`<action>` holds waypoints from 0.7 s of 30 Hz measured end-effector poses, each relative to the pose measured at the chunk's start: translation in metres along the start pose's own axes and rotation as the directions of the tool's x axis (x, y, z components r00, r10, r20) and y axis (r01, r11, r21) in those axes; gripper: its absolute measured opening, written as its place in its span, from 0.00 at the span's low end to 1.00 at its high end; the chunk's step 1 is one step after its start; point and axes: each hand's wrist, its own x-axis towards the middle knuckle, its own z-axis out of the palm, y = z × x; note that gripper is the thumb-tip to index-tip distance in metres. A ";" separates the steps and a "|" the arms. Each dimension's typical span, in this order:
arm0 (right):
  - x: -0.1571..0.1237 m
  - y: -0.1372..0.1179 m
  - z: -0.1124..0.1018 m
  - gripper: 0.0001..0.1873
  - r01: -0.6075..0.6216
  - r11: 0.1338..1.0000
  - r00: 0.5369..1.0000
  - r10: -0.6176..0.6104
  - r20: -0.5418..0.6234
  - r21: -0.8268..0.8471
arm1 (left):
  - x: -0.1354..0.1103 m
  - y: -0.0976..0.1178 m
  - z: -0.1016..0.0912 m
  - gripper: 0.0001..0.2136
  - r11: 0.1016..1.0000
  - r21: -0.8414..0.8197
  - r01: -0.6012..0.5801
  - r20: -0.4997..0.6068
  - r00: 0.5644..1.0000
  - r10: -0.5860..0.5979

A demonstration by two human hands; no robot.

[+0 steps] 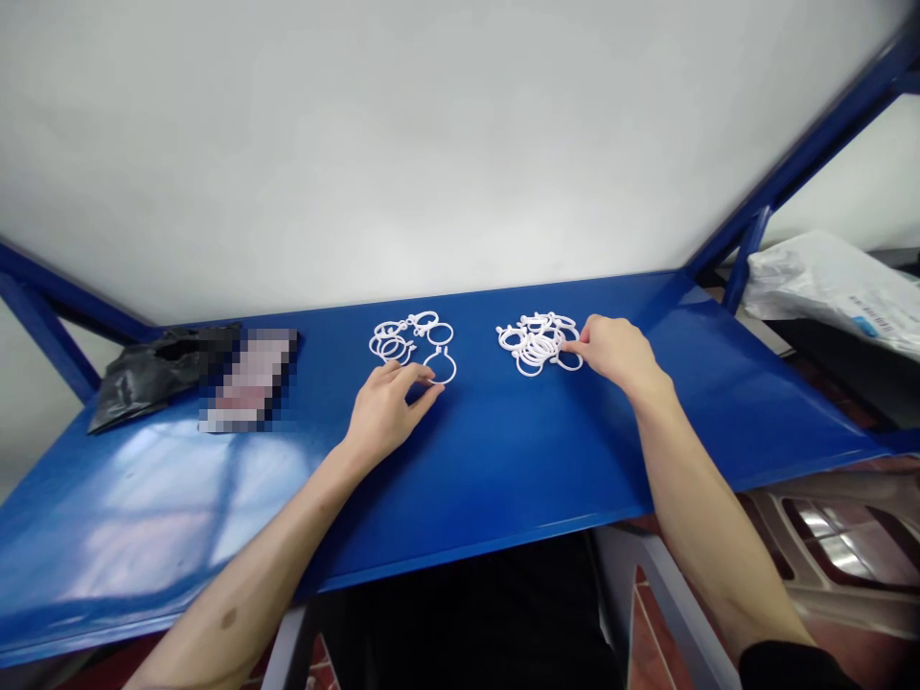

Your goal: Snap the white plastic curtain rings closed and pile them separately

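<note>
Two heaps of white plastic rings lie on a blue shelf board [503, 460]. My left hand [388, 407] rests on the board with thumb and fingers pinched on the near edge of one white ring [441, 366], which lies just in front of the left heap [402, 337]. My right hand [616, 353] reaches into the right heap [536, 342], its fingers curled and pinching a ring at the heap's right side.
A black plastic bag [154, 374] and a blurred flat packet [248, 380] lie at the board's far left. Blue frame struts [805, 158] rise at both ends. A white printed bag [834, 283] sits to the right, and a plastic chair [826, 546] stands below.
</note>
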 end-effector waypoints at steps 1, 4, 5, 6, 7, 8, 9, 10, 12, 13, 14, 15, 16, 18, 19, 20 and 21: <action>-0.001 0.000 -0.001 0.16 0.006 1.000 1.000 -0.006 -0.027 0.015 | 0.000 0.000 0.000 0.05 1.000 -0.002 -0.011 -0.014 1.000 0.010; -0.006 -0.006 -0.002 0.15 0.050 0.994 0.981 -0.030 -0.192 0.098 | 0.001 0.001 -0.001 0.05 0.998 0.003 -0.059 -0.078 0.995 0.059; -0.008 -0.011 -0.001 0.14 0.092 0.983 0.964 -0.048 -0.261 0.156 | 0.001 0.002 -0.001 0.05 0.997 0.010 -0.080 -0.102 0.991 0.081; -0.012 -0.017 0.001 0.14 0.158 0.959 0.946 -0.079 -0.316 0.234 | 0.001 0.002 -0.001 0.05 0.994 0.018 -0.105 -0.123 0.987 0.106; -0.016 -0.025 0.003 0.14 0.244 0.914 0.930 -0.126 -0.346 0.325 | 0.001 0.003 -0.001 0.05 0.991 0.027 -0.131 -0.140 0.981 0.134; -0.021 -0.034 0.007 0.13 0.336 0.843 0.917 -0.191 -0.351 0.420 | 0.001 0.004 -0.001 0.05 0.987 0.037 -0.159 -0.151 0.975 0.162; -0.027 -0.044 0.012 0.13 0.419 0.745 0.902 -0.279 -0.328 0.519 | 0.000 0.006 -0.001 0.05 0.982 0.047 -0.185 -0.158 0.969 0.190; -0.034 -0.054 0.018 0.13 0.473 0.646 0.881 -0.371 -0.294 0.599 | 0.000 0.007 -0.002 0.05 0.976 0.054 -0.210 -0.162 0.963 0.216; -0.048 -0.073 0.031 0.12 0.508 0.490 0.826 -0.510 -0.239 0.708 | -0.001 0.010 -0.002 0.06 0.965 0.063 -0.254 -0.156 0.953 0.261; -0.055 -0.080 0.037 0.12 0.497 0.438 0.808 -0.549 -0.214 0.749 | -0.002 0.011 -0.002 0.06 0.961 0.060 -0.272 -0.148 0.949 0.278; -0.060 -0.087 0.043 0.12 0.477 0.397 0.797 -0.573 -0.194 0.784 | -0.002 0.013 -0.002 0.06 0.957 0.052 -0.284 -0.133 0.948 0.288; -0.065 -0.091 0.048 0.10 0.460 0.368 0.791 -0.584 -0.184 0.808 | -0.002 0.014 -0.002 0.07 0.957 0.037 -0.287 -0.115 0.950 0.289; -0.068 -0.094 0.052 0.09 0.450 0.349 0.790 -0.584 -0.185 0.822 | -0.002 0.016 -0.002 0.07 0.961 0.015 -0.276 -0.095 0.956 0.276; -0.069 -0.096 0.056 0.08 0.481 0.339 0.790 -0.568 -0.233 0.808 | -0.003 0.019 -0.002 0.08 0.977 -0.057 -0.206 -0.055 0.978 0.203; -0.069 -0.096 0.057 0.08 0.526 0.349 0.779 -0.563 -0.275 0.776 | -0.003 0.021 -0.003 0.08 0.984 -0.104 -0.148 -0.033 0.989 0.145; -0.068 -0.094 0.058 0.10 0.583 0.366 0.758 -0.568 -0.322 0.725 | -0.003 0.024 -0.003 0.08 0.985 -0.155 -0.080 -0.009 0.997 0.079; -0.067 -0.093 0.058 0.11 0.649 0.386 0.722 -0.584 -0.370 0.656 | -0.003 0.026 -0.003 0.09 0.978 -0.207 -0.009 0.015 1.000 0.013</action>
